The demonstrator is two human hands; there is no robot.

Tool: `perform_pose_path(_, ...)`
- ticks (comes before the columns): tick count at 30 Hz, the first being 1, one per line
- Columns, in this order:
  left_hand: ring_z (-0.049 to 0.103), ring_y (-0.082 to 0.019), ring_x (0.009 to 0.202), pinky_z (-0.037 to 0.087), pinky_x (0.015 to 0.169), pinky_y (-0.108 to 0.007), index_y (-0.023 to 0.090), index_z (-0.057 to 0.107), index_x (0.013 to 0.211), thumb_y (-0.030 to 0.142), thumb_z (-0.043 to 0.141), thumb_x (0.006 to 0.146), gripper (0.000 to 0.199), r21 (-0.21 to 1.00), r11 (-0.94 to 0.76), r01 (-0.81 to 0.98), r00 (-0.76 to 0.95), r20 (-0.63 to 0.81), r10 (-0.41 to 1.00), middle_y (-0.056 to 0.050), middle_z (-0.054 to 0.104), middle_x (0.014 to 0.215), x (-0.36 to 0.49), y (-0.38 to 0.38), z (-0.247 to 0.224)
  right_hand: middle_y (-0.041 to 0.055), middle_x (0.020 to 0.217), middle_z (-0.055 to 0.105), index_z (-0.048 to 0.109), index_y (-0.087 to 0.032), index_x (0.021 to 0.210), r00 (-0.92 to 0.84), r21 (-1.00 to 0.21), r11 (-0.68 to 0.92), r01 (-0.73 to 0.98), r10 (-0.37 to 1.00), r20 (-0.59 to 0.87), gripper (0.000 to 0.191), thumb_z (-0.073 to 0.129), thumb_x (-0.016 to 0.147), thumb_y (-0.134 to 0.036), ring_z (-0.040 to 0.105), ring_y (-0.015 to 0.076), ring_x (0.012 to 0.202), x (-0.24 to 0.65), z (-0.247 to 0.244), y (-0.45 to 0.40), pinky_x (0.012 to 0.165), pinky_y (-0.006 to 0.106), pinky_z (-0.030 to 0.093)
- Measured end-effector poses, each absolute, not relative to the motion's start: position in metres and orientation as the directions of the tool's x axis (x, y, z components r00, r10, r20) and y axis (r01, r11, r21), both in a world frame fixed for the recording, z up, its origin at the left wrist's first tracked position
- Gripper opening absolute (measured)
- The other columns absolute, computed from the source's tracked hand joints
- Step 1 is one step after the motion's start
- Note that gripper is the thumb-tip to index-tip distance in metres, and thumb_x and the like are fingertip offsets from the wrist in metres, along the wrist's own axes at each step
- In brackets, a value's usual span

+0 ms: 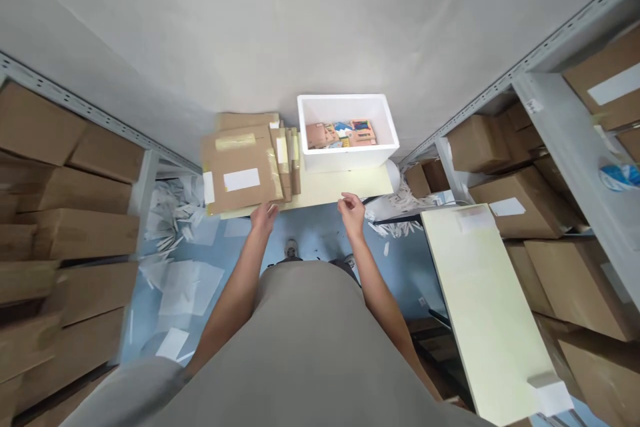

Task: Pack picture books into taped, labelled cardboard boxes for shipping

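Note:
My left hand [264, 217] is just in front of the flat cardboard boxes [245, 197], at the near edge of a pale table [325, 193]. Its fingers are pinched together; a small pale spot shows at their tips, too small to name. The top box bears a white label and yellowish tape. Level with it on the right, my right hand [352, 213] hovers by the same edge, fingers curled toward the thumb. Whatever it may hold cannot be made out. Behind it stands a white foam box [350, 161] with several small printed cartons [363, 133] inside.
Shelves of brown cartons [95, 233] line the left side, with more cartons [530, 200] on the right shelves. A second pale table [490, 307] stands at my right. Paper sheets [187, 287] litter the blue floor. A grey wall [280, 27] rises behind.

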State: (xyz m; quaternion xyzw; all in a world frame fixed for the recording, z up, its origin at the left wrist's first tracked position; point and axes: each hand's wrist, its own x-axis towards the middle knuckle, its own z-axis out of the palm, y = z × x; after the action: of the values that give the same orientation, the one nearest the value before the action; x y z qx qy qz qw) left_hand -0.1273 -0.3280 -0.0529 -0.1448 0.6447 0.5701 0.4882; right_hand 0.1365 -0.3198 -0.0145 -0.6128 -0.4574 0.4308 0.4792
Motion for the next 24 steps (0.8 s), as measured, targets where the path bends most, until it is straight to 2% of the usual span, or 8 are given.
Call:
perform_pose_path(4,0.065,-0.012,0.073,0.062,0.074,-0.022,0.019,0.059,0.093,0.007,0.064,0.096,0.014,0.486,0.326,-0.811,-0.41,-0.869,0.277,-0.001,0.06,0.08,-0.207,-0.333,-0.07,0.0055,0.087,0.072,0.071,-0.022,0.099,0.232,-0.974,-0.217,0.067,0.953,-0.196,0.03,0.069,0.079,-0.044,0.068,0.0221,0.083,0.059,-0.021,-0.329,0.076,0.036,0.061)
perform_pose_path(8,0.065,-0.011,0.07,0.064,0.074,-0.021,0.018,0.063,0.095,0.008,0.061,0.101,0.012,0.401,0.333,-0.853,-0.316,-0.906,0.281,-0.001,0.061,0.077,-0.239,-0.33,-0.082,0.0041,0.085,0.071,0.072,-0.021,0.099,0.208,-0.971,-0.238,0.021,0.951,-0.228,0.034,0.071,0.076,-0.047,0.066,0.0201,0.076,0.019,-0.016,-0.334,0.074,0.036,0.061)
perform_pose_path(13,0.067,-0.008,0.07,0.065,0.079,-0.02,0.018,0.065,0.094,0.011,0.069,0.101,0.011,0.404,0.295,-0.866,-0.311,-0.896,0.315,0.0,0.066,0.079,-0.246,-0.335,-0.086,0.0037,0.086,0.072,0.073,-0.021,0.098,0.245,-0.969,-0.241,0.059,0.944,-0.22,0.036,0.072,0.075,-0.048,0.067,0.0195,0.076,0.007,-0.005,-0.331,0.075,0.037,0.062)
perform_pose_path(17,0.072,-0.01,0.072,0.065,0.078,-0.02,0.015,0.066,0.093,0.005,0.073,0.097,0.012,0.421,0.299,-0.856,-0.331,-0.891,0.31,-0.002,0.07,0.081,-0.248,-0.345,-0.088,0.0041,0.087,0.072,0.073,-0.022,0.098,0.262,-0.969,-0.239,0.062,0.941,-0.216,0.036,0.072,0.075,-0.049,0.068,0.02,0.078,-0.004,-0.001,-0.327,0.075,0.037,0.062)
perform_pose_path(20,0.074,-0.013,0.073,0.066,0.074,-0.021,0.013,0.068,0.096,0.003,0.069,0.098,0.01,0.409,0.333,-0.849,-0.321,-0.902,0.288,-0.004,0.071,0.081,-0.252,-0.349,-0.09,0.0047,0.088,0.074,0.074,-0.022,0.098,0.25,-0.969,-0.228,0.092,0.948,-0.199,0.034,0.071,0.077,-0.048,0.069,0.0203,0.079,-0.014,-0.001,-0.325,0.079,0.038,0.063)
perform_pose_path(24,0.074,-0.015,0.071,0.065,0.067,-0.021,0.018,0.067,0.101,0.005,0.062,0.101,0.014,0.382,0.375,-0.845,-0.288,-0.915,0.284,-0.005,0.07,0.08,-0.259,-0.347,-0.091,0.0043,0.085,0.074,0.075,-0.021,0.096,0.228,-0.967,-0.232,0.106,0.952,-0.203,0.035,0.072,0.076,-0.05,0.068,0.0201,0.077,-0.025,-0.004,-0.323,0.08,0.039,0.063)
